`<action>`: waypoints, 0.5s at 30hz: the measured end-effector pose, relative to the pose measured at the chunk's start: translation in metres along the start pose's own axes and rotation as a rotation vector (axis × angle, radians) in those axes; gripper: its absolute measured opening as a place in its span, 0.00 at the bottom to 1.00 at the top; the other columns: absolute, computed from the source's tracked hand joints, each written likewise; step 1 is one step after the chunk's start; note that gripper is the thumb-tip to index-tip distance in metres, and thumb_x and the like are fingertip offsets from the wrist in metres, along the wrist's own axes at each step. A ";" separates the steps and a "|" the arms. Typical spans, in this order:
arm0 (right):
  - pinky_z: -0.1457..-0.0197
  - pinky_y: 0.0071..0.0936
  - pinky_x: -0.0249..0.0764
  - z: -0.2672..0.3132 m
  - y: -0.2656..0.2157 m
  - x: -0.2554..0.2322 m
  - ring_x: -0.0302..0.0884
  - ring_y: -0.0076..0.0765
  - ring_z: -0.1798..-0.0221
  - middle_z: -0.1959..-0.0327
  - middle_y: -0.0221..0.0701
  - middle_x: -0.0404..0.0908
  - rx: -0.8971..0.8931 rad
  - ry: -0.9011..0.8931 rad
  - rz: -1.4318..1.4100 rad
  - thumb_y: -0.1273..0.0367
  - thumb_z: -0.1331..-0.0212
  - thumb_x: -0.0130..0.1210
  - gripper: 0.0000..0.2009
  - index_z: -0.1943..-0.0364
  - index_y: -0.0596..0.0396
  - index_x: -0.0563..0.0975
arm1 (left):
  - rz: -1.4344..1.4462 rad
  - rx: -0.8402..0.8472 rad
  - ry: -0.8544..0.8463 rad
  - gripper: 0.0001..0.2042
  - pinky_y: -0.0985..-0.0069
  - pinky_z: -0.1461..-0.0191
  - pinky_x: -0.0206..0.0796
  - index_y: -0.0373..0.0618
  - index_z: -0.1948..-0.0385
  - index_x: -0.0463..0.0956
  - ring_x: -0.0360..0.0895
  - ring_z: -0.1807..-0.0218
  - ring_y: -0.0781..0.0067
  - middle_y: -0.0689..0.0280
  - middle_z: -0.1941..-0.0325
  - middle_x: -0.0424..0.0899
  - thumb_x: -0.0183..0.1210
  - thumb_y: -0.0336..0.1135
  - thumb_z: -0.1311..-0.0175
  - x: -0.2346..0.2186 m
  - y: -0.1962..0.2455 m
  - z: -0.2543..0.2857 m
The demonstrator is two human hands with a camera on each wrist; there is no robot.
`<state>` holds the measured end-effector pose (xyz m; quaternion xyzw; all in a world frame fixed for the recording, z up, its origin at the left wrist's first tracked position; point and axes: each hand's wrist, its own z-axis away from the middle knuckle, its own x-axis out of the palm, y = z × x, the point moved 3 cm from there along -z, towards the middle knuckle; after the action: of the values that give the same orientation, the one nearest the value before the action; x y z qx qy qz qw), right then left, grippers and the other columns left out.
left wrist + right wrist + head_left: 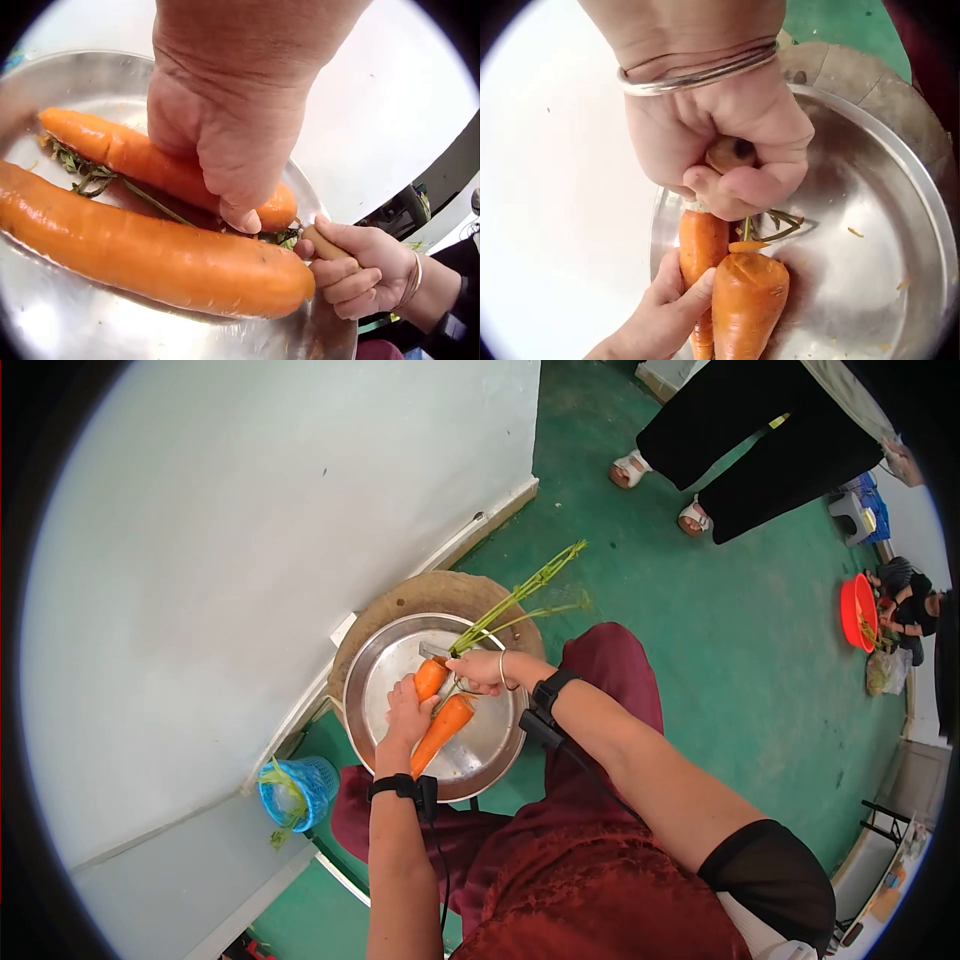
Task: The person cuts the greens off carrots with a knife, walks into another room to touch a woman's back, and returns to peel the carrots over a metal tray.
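Note:
My left hand (405, 712) grips a peeled-looking orange carrot (124, 154), thumb along its side, over a round steel basin (362, 705). Beside it lies a thicker second carrot (150, 244) with its top end cut flat. A thin carrot piece (748, 245) sits at that cut end. My right hand (720, 142) is curled round the wooden handle (324, 244) of a knife, whose blade (433, 650) shows at the held carrot's top end. Long green carrot stems (530, 588) stretch from near the right hand past the basin's rim. Some leafy bits (75, 161) lie between the carrots.
The basin stands on a round wooden block (440, 592) against a white wall (300, 510). A blue wastebasket (318, 785) with greens hangs at the left. Another person's legs (770, 450) stand ahead on the green floor; a red tub (857, 612) and a crouching person are at right.

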<state>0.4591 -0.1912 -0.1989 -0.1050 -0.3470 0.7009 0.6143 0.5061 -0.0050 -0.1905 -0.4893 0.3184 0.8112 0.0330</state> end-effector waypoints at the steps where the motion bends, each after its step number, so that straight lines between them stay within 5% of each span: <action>1: 0.86 0.20 0.51 0.005 -0.002 0.001 0.49 0.18 0.90 0.89 0.18 0.55 0.031 -0.014 -0.005 0.50 0.34 0.34 0.20 0.59 0.53 0.66 | 0.002 0.011 0.001 0.28 0.50 0.46 0.57 0.48 0.45 0.61 0.63 0.45 0.49 0.55 0.48 0.68 0.61 0.40 0.48 0.000 -0.001 0.000; 4: 0.85 0.18 0.50 0.007 -0.001 -0.009 0.49 0.16 0.89 0.88 0.16 0.55 0.054 -0.046 -0.273 0.49 0.34 0.34 0.20 0.61 0.50 0.66 | -0.002 0.001 -0.018 0.28 0.52 0.45 0.57 0.48 0.45 0.61 0.63 0.46 0.48 0.54 0.49 0.69 0.62 0.39 0.48 -0.004 0.005 0.003; 8: 0.85 0.17 0.51 0.009 0.002 -0.010 0.50 0.16 0.89 0.88 0.17 0.56 0.066 0.047 -0.185 0.48 0.35 0.36 0.19 0.65 0.48 0.67 | 0.048 0.080 0.021 0.28 0.54 0.45 0.57 0.47 0.46 0.62 0.64 0.47 0.48 0.53 0.50 0.69 0.63 0.38 0.49 -0.007 0.002 0.002; 11: 0.84 0.25 0.59 0.014 -0.004 -0.010 0.59 0.22 0.88 0.88 0.22 0.59 -0.015 0.067 0.106 0.51 0.37 0.43 0.18 0.68 0.51 0.70 | 0.033 0.064 0.011 0.28 0.55 0.45 0.58 0.47 0.46 0.63 0.64 0.48 0.48 0.53 0.50 0.69 0.63 0.39 0.49 -0.007 0.003 0.002; 14: 0.77 0.34 0.69 0.047 -0.021 -0.006 0.73 0.34 0.82 0.87 0.32 0.69 -0.212 0.268 0.641 0.55 0.42 0.51 0.16 0.70 0.55 0.72 | 0.057 0.027 0.012 0.29 0.57 0.43 0.56 0.44 0.45 0.61 0.63 0.48 0.46 0.49 0.51 0.69 0.62 0.38 0.49 -0.012 0.008 0.004; 15: 0.64 0.34 0.74 0.053 -0.023 -0.006 0.79 0.43 0.67 0.72 0.41 0.79 -0.407 0.487 0.792 0.60 0.47 0.57 0.14 0.66 0.57 0.72 | 0.058 0.018 0.016 0.29 0.57 0.43 0.55 0.44 0.45 0.61 0.63 0.48 0.46 0.49 0.51 0.69 0.62 0.38 0.49 -0.012 0.006 0.005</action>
<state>0.4484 -0.2159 -0.1469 -0.5064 -0.2569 0.7535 0.3314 0.5066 -0.0039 -0.1760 -0.4859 0.3402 0.8050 0.0113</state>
